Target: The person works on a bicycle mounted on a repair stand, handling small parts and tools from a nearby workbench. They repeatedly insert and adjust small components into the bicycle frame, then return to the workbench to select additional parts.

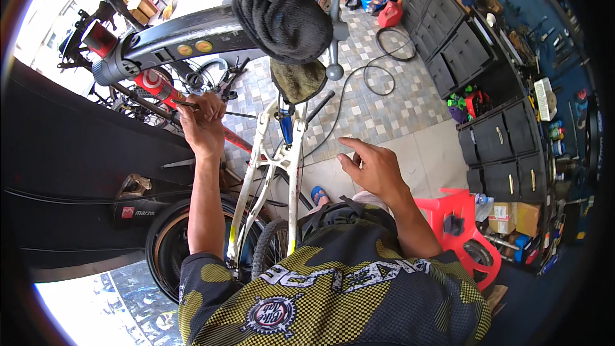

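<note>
A white bicycle frame (295,173) hangs in front of me, its upper end beneath a dark cloth (301,80). Between its tubes sits a blue shock absorber (286,129). To the left of the frame, my left hand (204,125) is closed around a thin dark rod-shaped tool (241,115). The tool's far end points toward the frame's upper part; whether it touches is unclear. My right hand (377,168) is raised to the right of the frame, index finger and thumb apart, other fingers curled, with nothing visible in it.
A black repair stand arm (186,38) with a cloth-wrapped clamp and grey T-handle (335,32) crosses above the frame. Black drawers (500,131) and a tool wall line the right side. A red plastic chair (448,208) stands at my right. A black hose (339,106) lies across the tiles.
</note>
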The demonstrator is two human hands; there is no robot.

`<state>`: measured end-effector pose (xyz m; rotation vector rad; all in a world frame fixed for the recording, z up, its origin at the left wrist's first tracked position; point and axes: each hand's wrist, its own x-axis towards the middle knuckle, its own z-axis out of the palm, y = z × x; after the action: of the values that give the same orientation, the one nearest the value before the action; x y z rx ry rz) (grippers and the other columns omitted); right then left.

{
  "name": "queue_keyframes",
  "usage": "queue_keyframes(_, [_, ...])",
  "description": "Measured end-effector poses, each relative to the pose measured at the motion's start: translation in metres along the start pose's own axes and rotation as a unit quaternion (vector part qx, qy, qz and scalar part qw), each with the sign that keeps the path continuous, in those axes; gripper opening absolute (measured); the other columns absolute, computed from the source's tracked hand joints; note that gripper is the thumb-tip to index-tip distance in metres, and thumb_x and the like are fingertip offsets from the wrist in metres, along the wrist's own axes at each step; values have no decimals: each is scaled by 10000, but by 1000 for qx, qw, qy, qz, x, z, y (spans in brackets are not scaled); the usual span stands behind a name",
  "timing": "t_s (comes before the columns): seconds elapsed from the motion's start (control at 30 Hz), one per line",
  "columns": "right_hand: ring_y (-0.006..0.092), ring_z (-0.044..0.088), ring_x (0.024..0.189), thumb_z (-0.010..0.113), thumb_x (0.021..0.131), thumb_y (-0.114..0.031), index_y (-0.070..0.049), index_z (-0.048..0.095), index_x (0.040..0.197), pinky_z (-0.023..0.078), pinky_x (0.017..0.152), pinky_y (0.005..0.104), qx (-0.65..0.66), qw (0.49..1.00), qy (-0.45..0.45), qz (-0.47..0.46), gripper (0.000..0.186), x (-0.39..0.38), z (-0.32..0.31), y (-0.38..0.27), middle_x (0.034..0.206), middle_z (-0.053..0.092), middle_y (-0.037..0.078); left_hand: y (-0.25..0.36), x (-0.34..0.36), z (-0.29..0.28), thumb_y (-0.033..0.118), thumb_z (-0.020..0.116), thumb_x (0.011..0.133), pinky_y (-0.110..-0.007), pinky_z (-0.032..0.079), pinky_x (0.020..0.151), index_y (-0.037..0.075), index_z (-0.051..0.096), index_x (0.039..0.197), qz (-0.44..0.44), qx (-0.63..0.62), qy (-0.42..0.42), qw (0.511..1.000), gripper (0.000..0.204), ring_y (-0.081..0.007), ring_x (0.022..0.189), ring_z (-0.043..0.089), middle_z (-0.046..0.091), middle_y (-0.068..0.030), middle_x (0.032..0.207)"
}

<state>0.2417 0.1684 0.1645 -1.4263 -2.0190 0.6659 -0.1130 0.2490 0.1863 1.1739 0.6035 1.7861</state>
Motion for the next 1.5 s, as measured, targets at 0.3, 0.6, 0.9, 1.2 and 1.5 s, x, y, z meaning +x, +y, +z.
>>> queue_keyframes(0.3, [238, 724, 684, 746, 943, -282, -104, 731, 1231, 565, 638, 389, 10, 1000, 15, 0, 339, -13, -4, 17, 881, 774, 94, 17, 14, -5, 409, 489, 1140, -257, 225, 537, 48, 504, 833, 86, 233, -30, 968, 474, -70, 599, 311, 373, 17, 687])
queue_keyframes(0.6, [237, 731, 693, 732, 953, -312, -121, 736, 1240, 570, 642, 381, 41, 999, 15, 12, 345, -15, 1, 33, 921, 779, 90, 75, -11, 76, 531, 616, 1044, -296, 283, 505, 27, 532, 782, -23, 142, -209, 967, 574, -123, 568, 377, 435, -25, 667])
queue_keyframes(0.9, [164, 720, 704, 774, 939, -252, -107, 746, 1269, 572, 667, 334, 156, 987, -45, -3, 362, -11, -30, 54, 968, 781, 97, 30, -32, 167, 494, 610, 1063, -330, 430, 530, 21, 634, 783, -142, 81, -254, 953, 551, -174, 554, 564, 613, -56, 650])
queue_keyframes(1.2, [221, 669, 762, 805, 940, -240, -76, 696, 1090, 534, 704, 373, 431, 822, -360, -90, 247, -22, -86, 119, 914, 697, 68, -56, -128, 292, 253, 517, 1141, -252, 459, 584, 3, 602, 914, -333, 184, -152, 912, 348, -79, 661, 568, 613, -25, 753])
queue_keyframes(1.5, [292, 682, 856, 770, 956, -203, -37, 702, 1058, 535, 756, 422, 360, 815, -426, -159, 206, -42, -93, 177, 956, 691, 124, -124, -200, 362, 316, 532, 1139, -223, 426, 573, 12, 632, 910, -247, 292, 206, 901, 393, -53, 666, 536, 620, 6, 792])
